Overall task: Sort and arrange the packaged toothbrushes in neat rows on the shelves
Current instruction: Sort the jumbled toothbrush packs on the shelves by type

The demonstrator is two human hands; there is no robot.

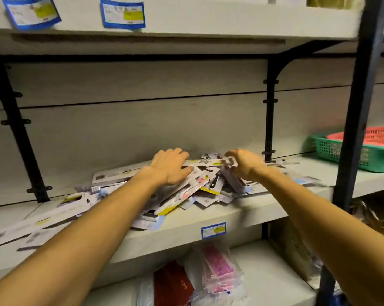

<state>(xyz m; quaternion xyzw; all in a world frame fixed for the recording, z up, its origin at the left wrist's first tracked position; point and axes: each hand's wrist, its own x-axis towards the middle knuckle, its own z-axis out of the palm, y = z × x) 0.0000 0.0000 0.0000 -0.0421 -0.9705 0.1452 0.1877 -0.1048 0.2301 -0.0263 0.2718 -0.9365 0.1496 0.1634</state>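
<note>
- I am working at the middle shelf, where the packaged toothbrushes are lying in one loose, overlapping heap; no neat row is showing yet.
- My left hand is resting palm-down on top of the heap, its fingers spread fairly straight and pressing on the packs, not curled round any one of them.
- My right hand is gripping one end of a long white carded pack, fingers clamped on it; the pack is lying across the top of the heap, its other end reaching under my left fingertips.
- Judged step: sorting is in hand; I am singling out one pack from the heap while steadying the rest.
- More packs are trailing along the shelf to the left, also unsorted.
- Next move, as I judge it: lifting this pack free without dragging its neighbours, then laying it flat on bare shelf beside the heap, edge square to the shelf front, to start a row.
- Risk noted: packs near the front edge could slide off if the heap is disturbed.
- A green basket holding a red one is standing well apart on the right.
</note>
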